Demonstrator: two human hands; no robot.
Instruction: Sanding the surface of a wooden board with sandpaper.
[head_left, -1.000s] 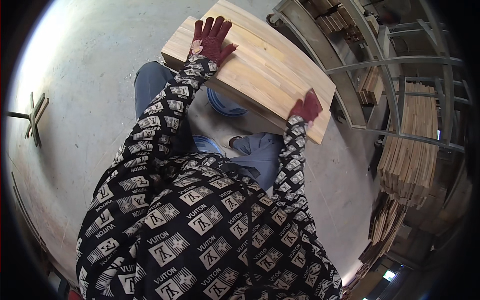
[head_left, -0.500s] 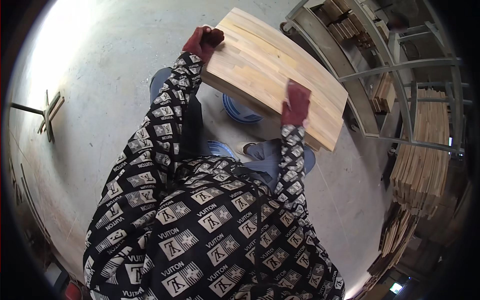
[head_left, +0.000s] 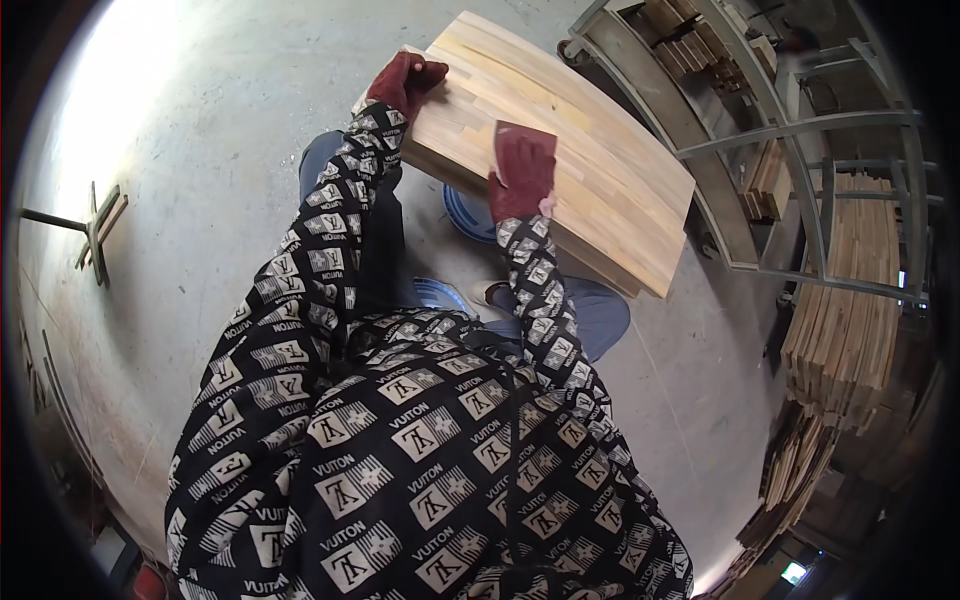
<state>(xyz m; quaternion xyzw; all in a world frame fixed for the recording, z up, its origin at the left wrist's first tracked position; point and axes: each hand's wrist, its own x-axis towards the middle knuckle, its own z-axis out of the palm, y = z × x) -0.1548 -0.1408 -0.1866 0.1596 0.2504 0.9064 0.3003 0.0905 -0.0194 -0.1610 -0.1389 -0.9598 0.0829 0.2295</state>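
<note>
Head view.
Item: one laminated wood panel [head_left: 600,180], pale, built of narrow strips; lies broad face up in front of my body. Long axis slants from the far left to the near right; one end points away to my left, the other toward the stack of wooden strips [head_left: 840,300]. The strips run along that axis.
Item: my left hand [head_left: 405,82], maroon-gloved, at the left end of the panel, fingers curled at its corner; I cannot tell whether they grip it.
Item: my right hand [head_left: 523,172], maroon-gloved, laid flat with fingers extended over a maroon rectangular sheet [head_left: 512,129], against the panel's upper face.
Item: that sheet, on the near side of the panel, about midway along its length; its far edge shows beyond my fingertips, which point away from me.
Item: blue round tub [head_left: 466,215], partly hidden under the panel's near edge.
Item: grey metal rack [head_left: 800,125], beyond the panel's right end, wood pieces inside.
Item: stand with crossed feet [head_left: 98,228], on the floor well left of the panel.
</note>
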